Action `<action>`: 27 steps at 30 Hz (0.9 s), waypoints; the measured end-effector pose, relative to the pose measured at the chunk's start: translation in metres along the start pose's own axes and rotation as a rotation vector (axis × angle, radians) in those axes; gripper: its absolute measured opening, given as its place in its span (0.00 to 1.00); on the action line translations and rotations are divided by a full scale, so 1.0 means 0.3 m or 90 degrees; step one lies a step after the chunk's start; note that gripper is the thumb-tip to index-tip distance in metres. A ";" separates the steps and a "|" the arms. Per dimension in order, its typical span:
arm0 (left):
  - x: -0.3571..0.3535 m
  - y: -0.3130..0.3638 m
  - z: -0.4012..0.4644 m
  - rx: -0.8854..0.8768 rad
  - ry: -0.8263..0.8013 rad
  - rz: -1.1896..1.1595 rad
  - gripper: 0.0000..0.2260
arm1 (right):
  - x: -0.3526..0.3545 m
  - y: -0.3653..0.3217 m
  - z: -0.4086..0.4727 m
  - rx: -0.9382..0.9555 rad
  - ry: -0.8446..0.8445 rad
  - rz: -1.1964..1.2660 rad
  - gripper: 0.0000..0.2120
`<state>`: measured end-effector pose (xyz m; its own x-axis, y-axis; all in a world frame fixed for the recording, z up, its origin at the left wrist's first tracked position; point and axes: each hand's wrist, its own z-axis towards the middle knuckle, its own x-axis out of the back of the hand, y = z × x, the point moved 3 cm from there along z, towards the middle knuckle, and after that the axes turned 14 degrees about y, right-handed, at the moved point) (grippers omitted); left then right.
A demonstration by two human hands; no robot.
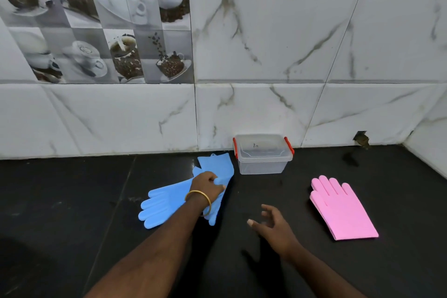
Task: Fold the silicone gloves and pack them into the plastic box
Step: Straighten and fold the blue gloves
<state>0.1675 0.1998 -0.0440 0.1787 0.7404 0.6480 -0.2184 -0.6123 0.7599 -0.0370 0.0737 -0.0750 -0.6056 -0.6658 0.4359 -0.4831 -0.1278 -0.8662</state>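
Observation:
Two blue silicone gloves [167, 201] lie crossed on the black counter [72, 201], left of centre. My left hand [209, 185], with a gold bangle on the wrist, is closed on the blue gloves near their cuffs. My right hand [271, 224] hovers over the counter with its fingers spread and holds nothing. A clear plastic box [263, 154] with red side clips and its lid on stands against the wall, just right of the blue cuffs. A stacked pair of pink silicone gloves [343, 210] lies flat at the right, fingers pointing toward the wall.
A marble-pattern tiled wall [266, 104] rises right behind the box. A side wall [430, 152] closes the counter at the far right. There is a small hole in the wall [361, 139] near that corner.

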 end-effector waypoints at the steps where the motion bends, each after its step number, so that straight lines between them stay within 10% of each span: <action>1: -0.010 0.026 -0.012 -0.019 -0.008 0.003 0.08 | -0.028 -0.019 -0.008 -0.048 -0.027 0.079 0.32; 9: -0.027 0.164 -0.079 0.051 -0.040 -0.103 0.13 | -0.163 -0.150 -0.005 0.060 -0.151 0.228 0.37; 14: -0.005 0.183 -0.090 0.103 -0.091 -0.151 0.15 | -0.151 -0.208 0.026 0.163 -0.003 0.187 0.12; 18: 0.027 0.148 -0.077 0.088 -0.137 -0.215 0.15 | -0.105 -0.219 0.026 0.124 -0.047 0.208 0.12; 23: 0.021 -0.044 -0.095 0.392 0.039 -0.378 0.18 | -0.018 -0.284 0.061 -0.011 -0.106 0.393 0.12; 27: -0.119 -0.132 -0.249 0.636 -0.173 -0.521 0.28 | 0.043 -0.375 0.072 -0.100 -0.137 0.539 0.13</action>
<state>0.0982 0.2183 -0.1010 0.1318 0.9848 -0.1130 0.8207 -0.0444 0.5697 0.0231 0.0634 0.0227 -0.6746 -0.6172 -0.4049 -0.0178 0.5620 -0.8269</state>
